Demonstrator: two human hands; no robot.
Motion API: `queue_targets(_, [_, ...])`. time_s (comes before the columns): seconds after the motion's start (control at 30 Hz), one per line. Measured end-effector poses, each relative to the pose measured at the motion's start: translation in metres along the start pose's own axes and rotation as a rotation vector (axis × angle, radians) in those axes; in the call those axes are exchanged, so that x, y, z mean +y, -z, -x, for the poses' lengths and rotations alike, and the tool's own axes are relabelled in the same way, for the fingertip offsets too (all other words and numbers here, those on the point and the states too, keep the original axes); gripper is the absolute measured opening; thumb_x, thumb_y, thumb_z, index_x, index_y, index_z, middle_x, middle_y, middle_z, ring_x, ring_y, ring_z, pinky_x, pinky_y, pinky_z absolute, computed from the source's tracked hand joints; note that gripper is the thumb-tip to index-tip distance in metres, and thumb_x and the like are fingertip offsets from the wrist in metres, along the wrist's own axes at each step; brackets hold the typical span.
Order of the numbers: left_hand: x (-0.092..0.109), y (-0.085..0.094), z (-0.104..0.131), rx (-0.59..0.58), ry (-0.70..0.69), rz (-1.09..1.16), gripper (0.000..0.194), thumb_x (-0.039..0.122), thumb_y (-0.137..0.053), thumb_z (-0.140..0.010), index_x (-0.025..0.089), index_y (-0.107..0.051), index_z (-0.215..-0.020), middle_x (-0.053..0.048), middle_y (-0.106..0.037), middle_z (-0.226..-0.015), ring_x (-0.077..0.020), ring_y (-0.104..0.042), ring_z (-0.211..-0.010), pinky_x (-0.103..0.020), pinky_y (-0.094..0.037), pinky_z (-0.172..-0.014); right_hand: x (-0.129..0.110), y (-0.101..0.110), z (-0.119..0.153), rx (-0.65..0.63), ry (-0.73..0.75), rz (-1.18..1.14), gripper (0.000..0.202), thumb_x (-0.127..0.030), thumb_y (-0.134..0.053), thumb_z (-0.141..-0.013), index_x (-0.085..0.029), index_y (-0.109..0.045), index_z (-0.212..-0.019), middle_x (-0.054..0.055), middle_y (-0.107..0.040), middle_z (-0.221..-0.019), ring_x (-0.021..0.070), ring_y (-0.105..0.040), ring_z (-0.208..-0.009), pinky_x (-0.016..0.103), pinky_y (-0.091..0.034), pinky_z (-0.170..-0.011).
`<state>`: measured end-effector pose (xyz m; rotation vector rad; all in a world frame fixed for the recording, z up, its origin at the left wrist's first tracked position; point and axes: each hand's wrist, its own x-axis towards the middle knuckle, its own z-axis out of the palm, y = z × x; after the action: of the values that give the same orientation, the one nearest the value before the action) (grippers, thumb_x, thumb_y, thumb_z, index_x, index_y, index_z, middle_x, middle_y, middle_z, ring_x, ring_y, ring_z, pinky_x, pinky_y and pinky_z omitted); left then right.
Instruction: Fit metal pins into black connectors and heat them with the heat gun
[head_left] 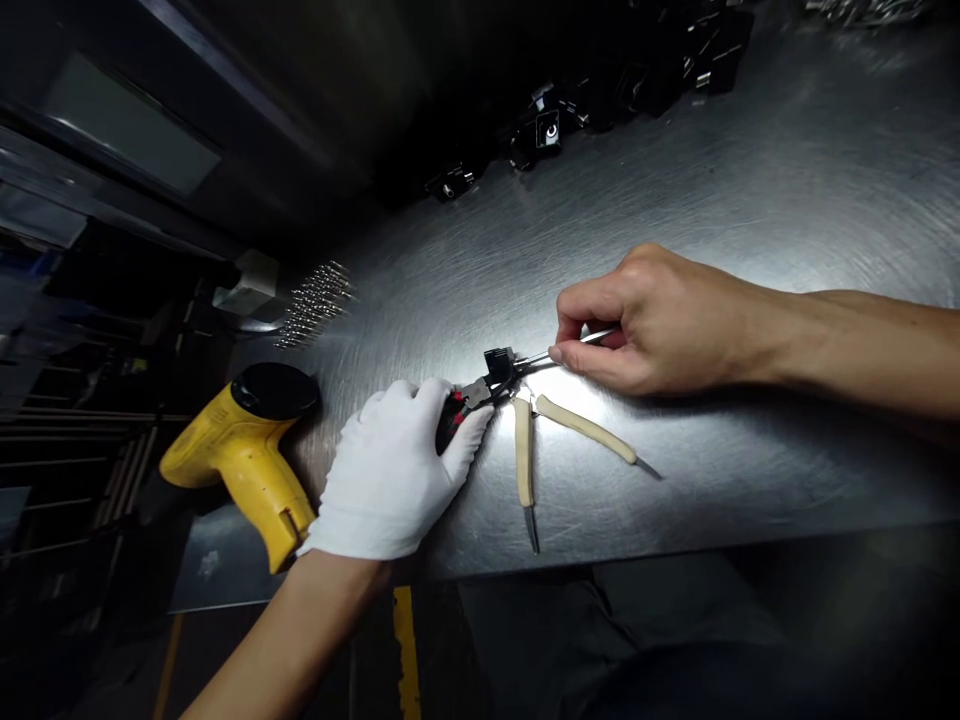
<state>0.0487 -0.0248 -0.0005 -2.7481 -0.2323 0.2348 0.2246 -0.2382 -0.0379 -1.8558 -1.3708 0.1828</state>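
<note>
My left hand (397, 460), in a white glove, is closed around a pair of red-handled pliers (474, 392). The jaws of the pliers are at a small black part (498, 364); whether they clamp it I cannot tell. From the right, my bare right hand (630, 325) pinches a thin metal tool like tweezers (536, 357), its tip reaching the black part. Just below, another pair of pliers with cream handles (523, 460) lies spread on the metal table, its head partly hidden beside the black part.
A yellow heat gun (251, 445) lies left of my gloved hand. Beyond it are rows of small metal pins (319, 298) and a white box (253, 282). Several black parts (547, 130) are heaped at the back of the steel table (787, 230), whose front edge runs below my hands.
</note>
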Motion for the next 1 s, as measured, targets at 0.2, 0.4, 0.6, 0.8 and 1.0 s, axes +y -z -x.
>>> queue_targets(0.2, [0.002, 0.000, 0.001, -0.022, 0.060, 0.022, 0.047, 0.062, -0.036, -0.103, 0.022, -0.060, -0.101, -0.007, -0.060, -0.085, -0.0296, -0.063, -0.081, -0.036, -0.036, -0.066, 0.000, 0.000, 0.001, -0.037, 0.046, 0.085, 0.014, -0.016, -0.065, -0.086, -0.018, -0.074, -0.076, -0.006, -0.061, -0.055, 0.0083, -0.053, -0.048, 0.024, -0.036, -0.049])
queue_targets(0.4, [0.005, 0.001, 0.007, 0.034, 0.127, 0.111, 0.046, 0.060, -0.037, -0.104, 0.020, -0.060, -0.098, -0.008, -0.062, -0.088, -0.0275, -0.062, -0.081, -0.035, -0.038, -0.067, -0.007, 0.000, 0.004, -0.055, -0.062, 0.129, 0.017, -0.025, -0.062, -0.091, -0.019, -0.075, -0.083, -0.002, -0.069, -0.063, 0.0123, -0.056, -0.053, 0.028, -0.038, -0.056])
queue_targets(0.6, [0.011, 0.004, 0.034, 0.196, 0.303, 0.685, 0.031, 0.048, -0.049, -0.103, 0.021, -0.059, -0.094, -0.006, -0.067, -0.091, -0.0226, -0.063, -0.084, -0.034, -0.043, -0.073, -0.011, -0.002, -0.012, -0.199, -0.290, 0.084, 0.026, -0.040, -0.057, -0.097, -0.023, -0.074, -0.087, 0.001, -0.075, -0.078, 0.0171, -0.065, -0.066, 0.030, -0.042, -0.061])
queue_targets(0.8, [0.017, -0.012, 0.060, 0.449, 0.435, 1.118, 0.024, 0.042, -0.053, -0.101, 0.021, -0.061, -0.093, -0.007, -0.067, -0.091, -0.0232, -0.064, -0.087, -0.037, -0.048, -0.082, -0.029, -0.023, -0.099, -0.292, -0.198, 0.321, 0.025, -0.035, -0.058, -0.101, -0.019, -0.073, -0.090, 0.005, -0.075, -0.089, 0.0193, -0.068, -0.082, 0.034, -0.051, -0.075])
queue_targets(1.0, [0.020, -0.028, 0.073, 0.566, 0.509, 1.311, 0.025, 0.045, -0.057, -0.095, 0.022, -0.064, -0.092, -0.009, -0.064, -0.084, -0.0243, -0.061, -0.077, -0.036, -0.048, -0.073, -0.067, -0.062, -0.219, -0.428, -0.114, 0.621, 0.026, -0.042, -0.066, -0.101, -0.018, -0.071, -0.110, 0.006, -0.072, -0.110, 0.0210, -0.070, -0.098, 0.042, -0.059, -0.089])
